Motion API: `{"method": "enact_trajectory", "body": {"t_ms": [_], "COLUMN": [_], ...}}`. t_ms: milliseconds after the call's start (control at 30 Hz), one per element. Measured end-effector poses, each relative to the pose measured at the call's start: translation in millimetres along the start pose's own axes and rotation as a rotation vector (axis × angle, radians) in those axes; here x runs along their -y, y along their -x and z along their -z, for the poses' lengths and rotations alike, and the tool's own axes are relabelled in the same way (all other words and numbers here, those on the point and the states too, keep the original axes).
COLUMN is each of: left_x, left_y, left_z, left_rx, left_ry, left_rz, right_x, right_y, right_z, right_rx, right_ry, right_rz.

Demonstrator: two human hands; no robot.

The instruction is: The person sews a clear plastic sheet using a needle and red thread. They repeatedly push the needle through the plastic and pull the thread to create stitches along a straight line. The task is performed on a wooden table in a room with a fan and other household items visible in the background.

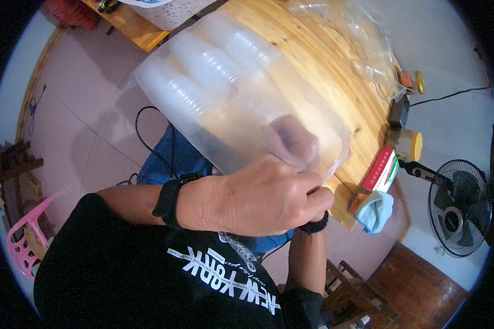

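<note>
A clear plastic bag [230, 119] with a red line along its opening edge spans the space before me, over the wooden table and my lap. Inside its far part lie three stacks of clear plastic cups [208, 66]. My left hand [267, 193], with a black watch at the wrist, is closed on the near edge of the bag. Behind the film, my right hand [292, 137] shows blurred through the plastic, its fingers curled against the bag near its opening. The left hand covers part of the right, which wears a black wristband [315, 224].
Along the wooden table [313, 61] stand more bagged clear cups [370, 49], a yellow-lidded jar [411, 146], a red and white box [383, 168] and a light blue cloth [374, 209]. A fan [459, 209] is at right. A white basket [164, 14] sits at the top; a black cable [142, 135] hangs near my knee.
</note>
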State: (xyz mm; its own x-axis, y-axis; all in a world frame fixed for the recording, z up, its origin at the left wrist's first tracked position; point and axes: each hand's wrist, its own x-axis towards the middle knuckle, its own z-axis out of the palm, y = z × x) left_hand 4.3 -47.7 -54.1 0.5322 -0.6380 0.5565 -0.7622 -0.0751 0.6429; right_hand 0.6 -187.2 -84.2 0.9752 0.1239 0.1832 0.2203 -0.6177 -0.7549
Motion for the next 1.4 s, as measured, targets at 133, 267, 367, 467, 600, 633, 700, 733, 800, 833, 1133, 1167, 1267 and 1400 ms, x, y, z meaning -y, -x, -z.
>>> {"method": "enact_trajectory", "body": {"t_ms": [133,267,367,467,600,633,700,733,800,833,1133,1167,1267,1400], "left_x": [-1,-2,-2,-1,-2,-1,-1,0,1,1,4,4,5,8], "left_y": [1,2,2,3,6,6,7,6,6,6,8,8,9,8], "left_z": [-2,-2,-2,-2,-3,-3,-2,-2,-1,-1,0,0,3,1], "left_rx": [0.017,0.025,0.023,0.007,0.038,0.040,0.041,0.039,0.028,0.018,0.006,0.007,-0.010,0.052], "left_ry": [-0.014,-0.005,0.002,0.008,-0.020,-0.014,-0.011,-0.015,-0.014,-0.008,0.006,0.009,-0.006,-0.040], "left_rz": [-0.013,-0.008,-0.012,-0.013,0.034,0.040,0.044,0.042,0.034,0.028,0.042,0.046,0.019,0.048], "right_x": [-5,-2,-1,-2,-4,-4,-2,-1,0,-1,-36,-38,-42,-42], "right_y": [-8,-25,-34,-37,-42,-44,-47,-47,-45,-42,-26,-17,-1,2], "right_z": [-10,-16,-22,-25,-29,-30,-30,-29,-27,-25,-32,-26,-5,22], "right_rx": [0.094,0.262,0.277,0.317,0.325,0.337,0.360,0.372,0.388,0.392,0.434,0.425,0.380,0.399], "right_ry": [0.134,0.039,-0.005,-0.021,-0.068,-0.091,-0.114,-0.116,-0.108,-0.098,-0.164,-0.235,-0.379,-0.042], "right_rz": [-0.001,-0.135,-0.106,-0.074,-0.008,0.006,0.029,0.039,0.051,0.054,0.065,0.033,-0.001,0.132]}}
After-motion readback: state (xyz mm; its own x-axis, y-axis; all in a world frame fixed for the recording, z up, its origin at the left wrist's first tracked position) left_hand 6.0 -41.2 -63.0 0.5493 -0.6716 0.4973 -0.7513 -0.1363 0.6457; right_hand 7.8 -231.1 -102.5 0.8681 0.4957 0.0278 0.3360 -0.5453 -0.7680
